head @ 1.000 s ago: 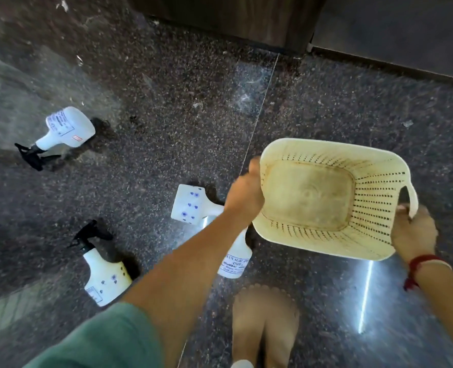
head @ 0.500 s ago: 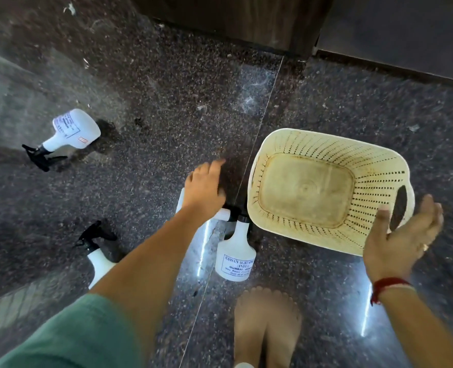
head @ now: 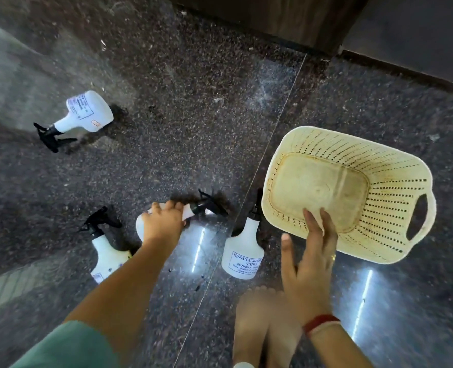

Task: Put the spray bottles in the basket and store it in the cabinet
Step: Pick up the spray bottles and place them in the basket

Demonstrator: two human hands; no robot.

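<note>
A cream perforated basket (head: 395,208) sits empty on the dark granite floor at the right. My left hand (head: 164,224) curls over a white spray bottle (head: 140,229) lying on the floor; its black trigger head points right. My right hand (head: 310,256) hovers with its fingers spread over the basket's near rim and holds nothing. A labelled white bottle (head: 242,251) lies just left of the basket. Another bottle (head: 106,251) lies at the lower left, partly behind my left forearm. A further bottle (head: 90,111) lies far left.
The dark wooden base of a cabinet (head: 273,17) runs along the top, with a grey panel (head: 419,27) to its right. My bare foot (head: 260,328) rests on the floor just below the labelled bottle. A tile seam runs diagonally between the bottles and the basket.
My left hand has dropped from above the lying bottle onto its body. My right hand has moved left from the basket's handle side to its near rim. The basket now rests on the floor.
</note>
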